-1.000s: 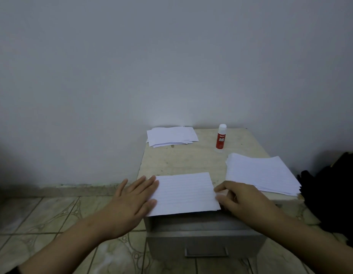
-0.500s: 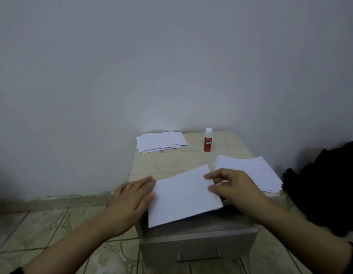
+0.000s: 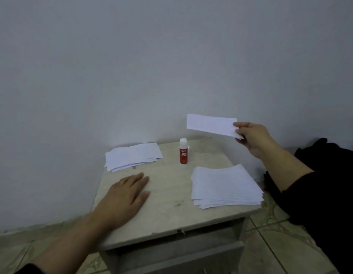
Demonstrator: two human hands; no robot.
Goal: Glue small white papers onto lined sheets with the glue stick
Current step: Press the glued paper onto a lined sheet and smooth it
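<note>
My right hand [image 3: 252,138] pinches a white sheet [image 3: 210,125] by its right end and holds it in the air above the back right of the small table [image 3: 167,194]. My left hand [image 3: 123,198] lies flat, fingers straight, on the table's front left. A red glue stick [image 3: 183,151] with a white cap stands upright at the back middle. A pile of small white papers [image 3: 132,159] lies at the back left. A stack of lined sheets [image 3: 225,185] lies on the right side of the table.
The table stands against a grey wall [image 3: 152,66] and has a partly open drawer [image 3: 181,256] below its front edge. A black bag or cloth [image 3: 330,175] sits on the tiled floor [image 3: 274,252] to the right.
My right hand has lifted the lined sheet from the table's front up and to the right into the air. My left hand let go of it and now lies flat on the table.
</note>
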